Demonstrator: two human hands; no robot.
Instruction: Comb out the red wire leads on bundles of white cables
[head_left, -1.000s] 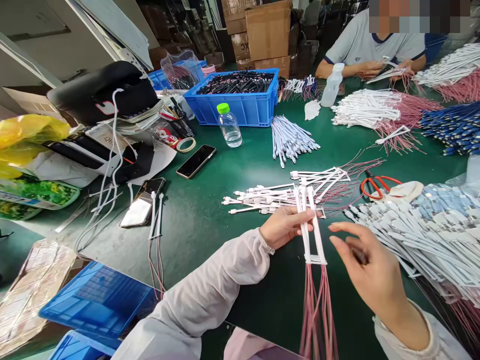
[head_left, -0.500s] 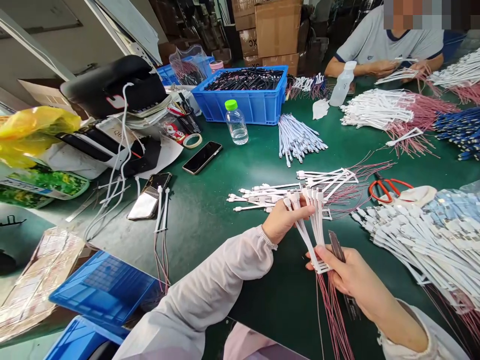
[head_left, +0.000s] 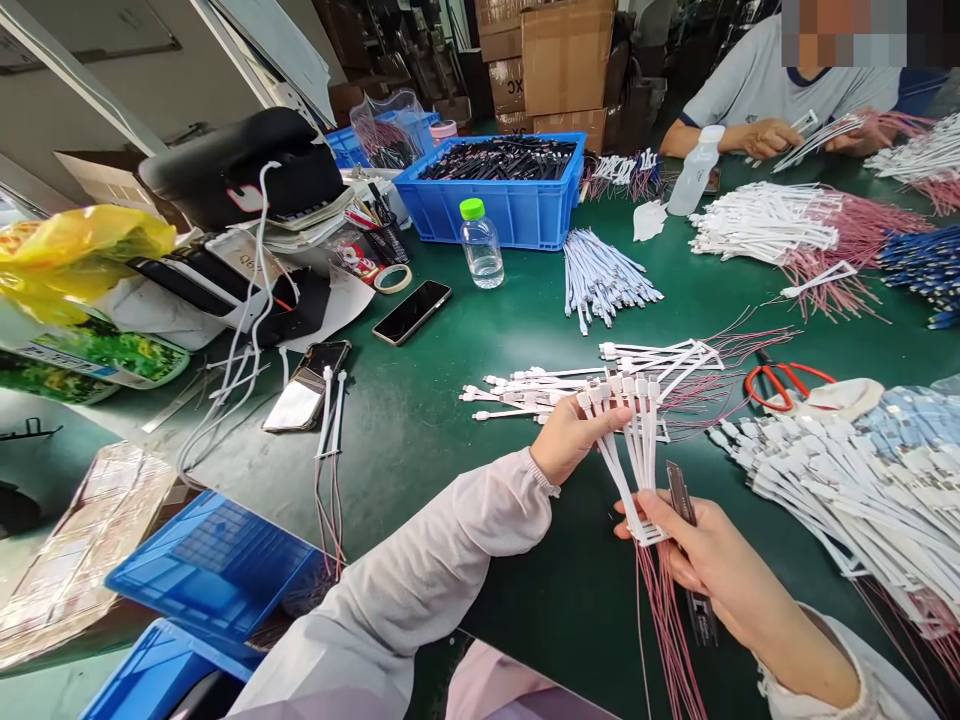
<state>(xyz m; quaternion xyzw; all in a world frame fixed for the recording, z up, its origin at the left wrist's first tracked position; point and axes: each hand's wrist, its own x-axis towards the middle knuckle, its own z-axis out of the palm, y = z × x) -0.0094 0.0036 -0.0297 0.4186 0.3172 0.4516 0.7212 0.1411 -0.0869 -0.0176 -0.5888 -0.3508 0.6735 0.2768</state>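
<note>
Green workbench [head_left: 420, 480] stretches ahead, with a blue crate [head_left: 487, 218] at 12 o'clock. Left hand [head_left: 576, 438] closes around the white connector ends of a cable bundle [head_left: 630, 480], held up at centre, red wires hanging below. Right hand [head_left: 712, 560] grips a dark strip [head_left: 679, 492] against the bundle's lower end. Loose cables [head_left: 570, 392] lie just beyond at 12 o'clock, red scissors [head_left: 780, 385] at 2 o'clock, a heaped cable pile [head_left: 840, 480] at 3 o'clock.

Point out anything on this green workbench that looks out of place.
One white cable lies crosswise over the pink wires of a pile, out of line with the rest. A small cable bundle also sits apart, beside a phone.
</note>
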